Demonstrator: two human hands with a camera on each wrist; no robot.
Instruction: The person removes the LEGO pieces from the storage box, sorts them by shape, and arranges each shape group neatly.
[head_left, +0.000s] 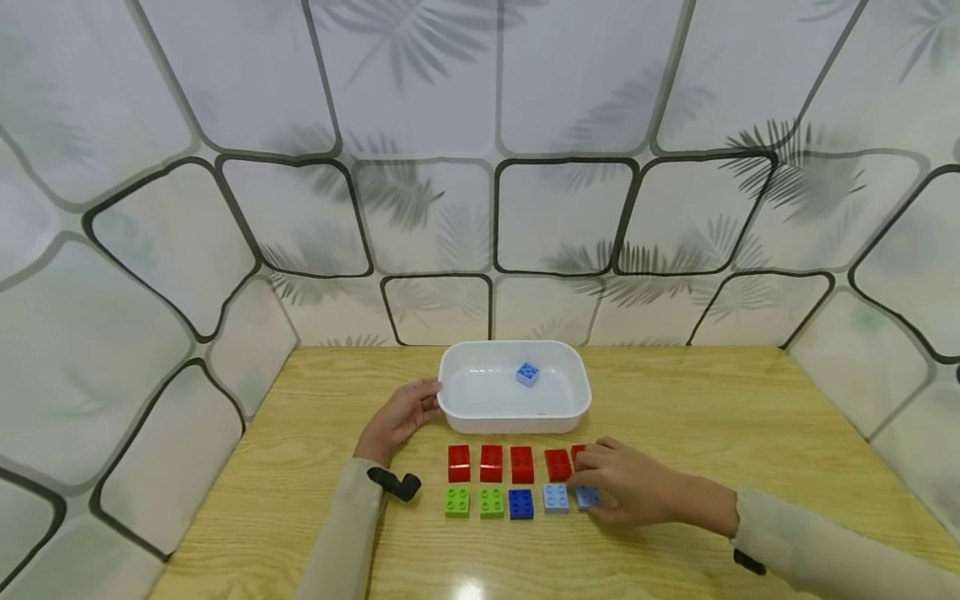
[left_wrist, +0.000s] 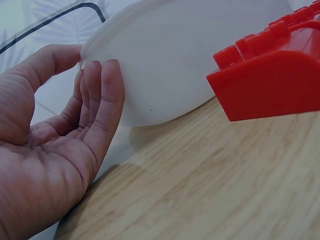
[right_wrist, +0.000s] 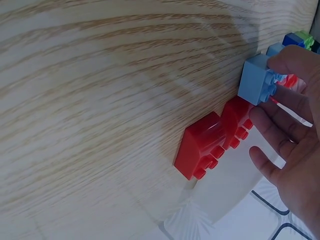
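My left hand holds the left end of a white plastic tub, thumb at the rim and fingers against the outer wall in the left wrist view. A light blue brick lies inside the tub. At the right end of the front row, my right hand pinches another light blue brick between thumb and fingers. Just behind it is a red brick, partly covered by that hand in the head view. Beside the pinched brick sits one more light blue brick.
Left along the front row are a dark blue brick and two green bricks. Several red bricks form the row behind, between them and the tub. The wooden table meets a patterned wall covering at its back.
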